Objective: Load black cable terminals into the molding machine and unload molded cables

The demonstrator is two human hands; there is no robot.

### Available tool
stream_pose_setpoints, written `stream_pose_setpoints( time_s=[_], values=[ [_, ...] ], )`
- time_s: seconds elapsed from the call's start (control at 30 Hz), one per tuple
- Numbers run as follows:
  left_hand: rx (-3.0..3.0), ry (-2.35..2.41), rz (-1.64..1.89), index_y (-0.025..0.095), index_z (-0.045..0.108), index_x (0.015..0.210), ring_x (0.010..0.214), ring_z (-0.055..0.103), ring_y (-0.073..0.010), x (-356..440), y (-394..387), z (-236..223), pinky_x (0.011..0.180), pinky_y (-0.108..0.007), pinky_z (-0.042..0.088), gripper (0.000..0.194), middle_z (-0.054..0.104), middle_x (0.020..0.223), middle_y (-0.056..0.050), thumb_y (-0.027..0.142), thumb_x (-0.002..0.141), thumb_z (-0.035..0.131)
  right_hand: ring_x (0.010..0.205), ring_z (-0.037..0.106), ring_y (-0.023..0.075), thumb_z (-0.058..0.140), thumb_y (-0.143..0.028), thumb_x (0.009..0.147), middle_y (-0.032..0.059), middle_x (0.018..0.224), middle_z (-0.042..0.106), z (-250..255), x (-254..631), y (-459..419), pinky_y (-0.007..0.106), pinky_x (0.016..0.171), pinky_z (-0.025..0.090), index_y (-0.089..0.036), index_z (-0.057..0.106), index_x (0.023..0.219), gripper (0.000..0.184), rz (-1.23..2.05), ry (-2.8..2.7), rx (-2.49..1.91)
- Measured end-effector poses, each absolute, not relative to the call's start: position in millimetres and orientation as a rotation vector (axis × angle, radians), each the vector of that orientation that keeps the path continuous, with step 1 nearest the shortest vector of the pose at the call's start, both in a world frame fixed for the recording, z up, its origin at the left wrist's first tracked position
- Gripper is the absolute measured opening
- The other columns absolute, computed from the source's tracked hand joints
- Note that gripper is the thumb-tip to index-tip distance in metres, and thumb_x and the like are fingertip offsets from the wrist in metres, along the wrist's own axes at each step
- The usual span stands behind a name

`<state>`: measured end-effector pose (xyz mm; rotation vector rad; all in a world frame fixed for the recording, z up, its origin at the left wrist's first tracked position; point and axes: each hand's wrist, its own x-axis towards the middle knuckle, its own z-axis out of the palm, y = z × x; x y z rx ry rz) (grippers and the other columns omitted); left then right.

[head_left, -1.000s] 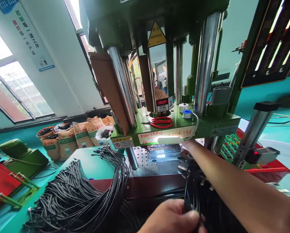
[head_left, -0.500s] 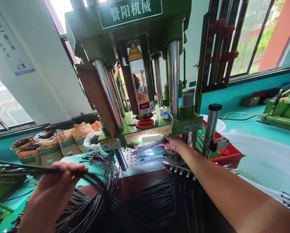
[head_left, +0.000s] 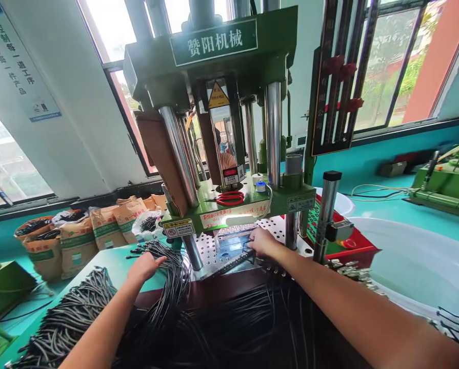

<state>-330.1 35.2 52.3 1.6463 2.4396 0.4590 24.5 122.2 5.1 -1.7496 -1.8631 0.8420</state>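
Note:
My right hand (head_left: pixel 264 242) reaches under the green press (head_left: pixel 229 66) and grips one end of a long dark mould bar (head_left: pixel 227 265). The bar slants toward the lower left, over the front of the perforated metal bed (head_left: pixel 202 251). Behind it lies a shiny plate (head_left: pixel 231 243) on the bed. My left hand (head_left: pixel 142 267) is above the table edge with its thumb stretched out and no cable showing in it. Right beside it is a bundle of black cables (head_left: pixel 171 271) with connector ends. Part of its fingers is turned away from view.
A large heap of black cables (head_left: pixel 75 312) lies on the left table, and more cables spread across my lap area. Red-handled scissors (head_left: pixel 230 198) rest on the press ledge. Paper sacks (head_left: pixel 75 238) stand at back left. At right are a red tray (head_left: pixel 346 251) and white tub (head_left: pixel 398 251).
My left hand has let go of the black cables it held and moved right and forward. My right hand has drawn the mould bar nearer, to the front of the bed.

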Motion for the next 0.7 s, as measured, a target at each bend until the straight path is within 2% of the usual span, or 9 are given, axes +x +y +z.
stream_pose_setpoints(
  time_s=[0.1,0.17,0.23,0.33,0.4,0.43,0.53,0.67,0.7],
  values=[
    [1.864,2.480,0.362,0.016,0.056,0.071,0.098,0.060,-0.0354,-303,21,74,0.084,-0.046,0.040,0.021,0.066,0.087,-0.020,0.031,0.083,0.050,0.094,0.061,0.0196,0.063,-0.029,0.086,0.0060,0.102,0.064,29,31,111,0.040,0.084,0.049,-0.014,0.064,0.096,0.018,0.668,-2.086,-1.758],
    [2.036,2.344,0.289,0.018,0.059,0.076,0.095,0.061,-0.0283,-275,12,83,0.084,-0.038,0.040,0.021,0.067,0.088,-0.012,0.034,0.085,0.049,0.089,0.062,0.0201,0.070,-0.028,0.080,0.0059,0.094,0.067,45,44,95,0.035,0.080,0.047,-0.014,0.065,0.088,0.016,0.599,-2.205,-1.702],
    [2.273,1.998,0.209,0.021,0.062,0.079,0.086,0.061,-0.0210,-242,9,83,0.078,-0.030,0.042,0.023,0.067,0.085,-0.005,0.039,0.085,0.050,0.084,0.062,0.0199,0.071,-0.027,0.077,0.0053,0.085,0.068,59,64,70,0.028,0.074,0.044,-0.016,0.064,0.082,0.014,0.548,-2.271,-1.630],
    [2.543,1.455,0.164,0.021,0.065,0.091,0.087,0.060,-0.0177,-190,24,70,0.077,-0.026,0.043,0.020,0.067,0.093,-0.003,0.033,0.086,0.050,0.070,0.062,0.0168,0.056,-0.032,0.087,0.0025,0.078,0.066,74,115,20,0.025,0.061,0.042,-0.020,0.059,0.090,0.013,0.482,-2.228,-1.618],
    [2.600,1.318,0.176,0.021,0.064,0.100,0.096,0.058,-0.0184,-158,44,55,0.085,-0.027,0.043,0.021,0.065,0.104,-0.005,0.026,0.084,0.052,0.050,0.056,0.0143,0.044,-0.041,0.092,-0.0002,0.068,0.062,77,161,-14,0.025,0.050,0.040,-0.023,0.057,0.094,0.022,0.484,-2.092,-1.653],
    [2.610,1.281,0.176,0.021,0.064,0.104,0.101,0.057,-0.0188,-143,54,48,0.088,-0.027,0.042,0.024,0.064,0.109,-0.005,0.023,0.082,0.054,0.048,0.055,0.0146,0.042,-0.045,0.091,0.0006,0.069,0.062,77,187,-29,0.026,0.049,0.041,-0.024,0.057,0.094,0.026,0.444,-2.027,-1.653],
    [2.641,1.146,0.139,0.022,0.064,0.107,0.107,0.056,-0.0200,-106,82,31,0.095,-0.029,0.041,0.032,0.063,0.116,-0.005,0.016,0.076,0.057,0.066,0.062,0.0197,0.041,-0.048,0.090,0.0064,0.085,0.064,63,265,-64,0.030,0.060,0.045,-0.024,0.059,0.094,0.030,0.157,-1.921,-1.769],
    [2.653,1.070,0.068,0.022,0.065,0.106,0.105,0.058,-0.0230,-78,101,21,0.093,-0.032,0.043,0.039,0.065,0.112,-0.005,0.009,0.070,0.056,0.088,0.063,0.0217,0.044,-0.030,0.092,0.0097,0.098,0.067,5,341,-84,0.030,0.076,0.045,-0.019,0.054,0.104,0.019,0.081,-1.882,-2.173],
    [2.652,1.071,0.053,0.022,0.066,0.104,0.103,0.059,-0.0235,-74,103,20,0.091,-0.033,0.043,0.038,0.066,0.109,-0.005,0.009,0.070,0.055,0.086,0.063,0.0216,0.048,-0.025,0.090,0.0097,0.094,0.067,-16,352,-84,0.030,0.075,0.044,-0.018,0.055,0.104,0.016,0.120,-1.885,-2.237]
  ],
)
